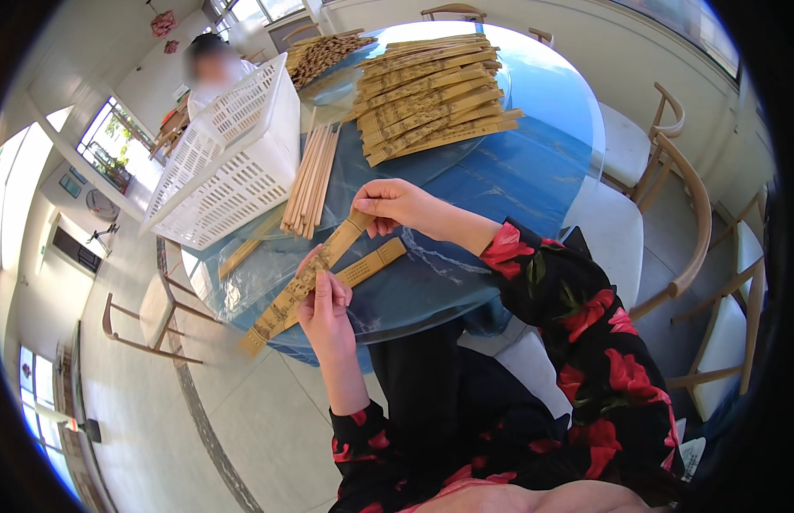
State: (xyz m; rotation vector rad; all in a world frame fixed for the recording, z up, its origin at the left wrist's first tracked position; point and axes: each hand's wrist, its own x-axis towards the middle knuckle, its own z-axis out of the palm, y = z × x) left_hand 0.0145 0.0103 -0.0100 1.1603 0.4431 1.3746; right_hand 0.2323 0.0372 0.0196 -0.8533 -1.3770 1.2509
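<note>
A long tan paper chopstick sleeve (pixel 288 299) with dark printing slants between my two hands, just above the near table edge. My left hand (pixel 325 306) is closed on its middle, thumb on top. At its upper end my right hand (pixel 392 207) pinches the sleeve's tip between thumb and fingers. Another similar sleeve (pixel 376 262) lies partly underneath, on the blue table covering. A loose bundle of pale wooden chopsticks (pixel 311 184) rests just beyond my hands. Farther back is a large stack of printed sleeves (pixel 431 98); whether they are filled, I cannot tell.
A white slatted plastic basket (pixel 282 141) stands at the table's left side. Behind it lies a heap of brown sticks (pixel 324 58). The round table (pixel 551 171) has a clear plastic sheet. Wooden chairs (pixel 683 222) stand around it; a person (pixel 213 81) is beyond the basket.
</note>
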